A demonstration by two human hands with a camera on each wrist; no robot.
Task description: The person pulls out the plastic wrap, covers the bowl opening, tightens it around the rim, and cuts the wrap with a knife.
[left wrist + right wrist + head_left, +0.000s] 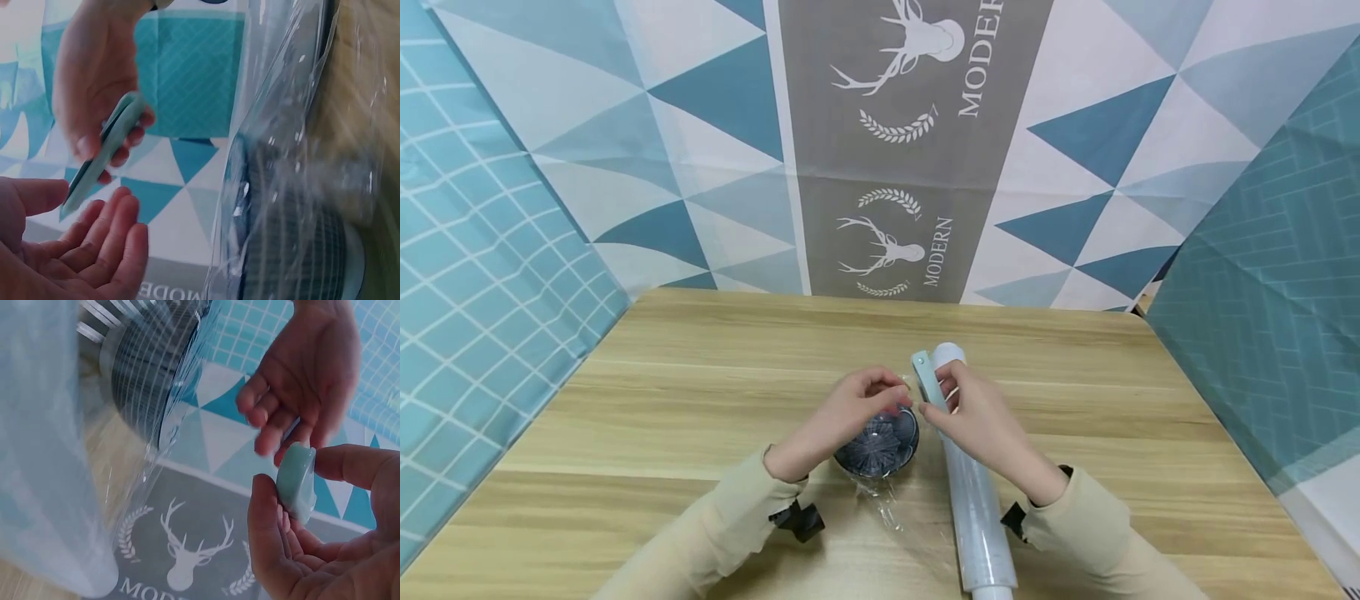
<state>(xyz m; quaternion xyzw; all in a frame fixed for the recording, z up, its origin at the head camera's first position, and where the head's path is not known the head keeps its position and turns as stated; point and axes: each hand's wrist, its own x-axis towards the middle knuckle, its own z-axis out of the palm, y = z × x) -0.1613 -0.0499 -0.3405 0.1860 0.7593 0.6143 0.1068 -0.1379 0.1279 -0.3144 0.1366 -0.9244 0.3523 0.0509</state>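
Note:
My right hand (981,417) grips a mint-green folding knife (929,381) between thumb and fingers, just above the roll of cling film (977,508). A dark slot runs along its handle in the left wrist view. My left hand (853,410) hovers over a dark bowl (880,446), fingers loosely extended, with the thumb tip right at the lower end of the knife (103,153). Clear film (269,125) stretches over the bowl's mouth and hangs crinkled down its side. Ribbed lines mark the outside of the bowl (150,381) in the right wrist view.
The roll lies lengthwise on the wooden table (700,392), close to the right of the bowl. A loose piece of film (883,504) trails in front of the bowl. Patterned cloth panels (715,167) stand behind the table and at both sides.

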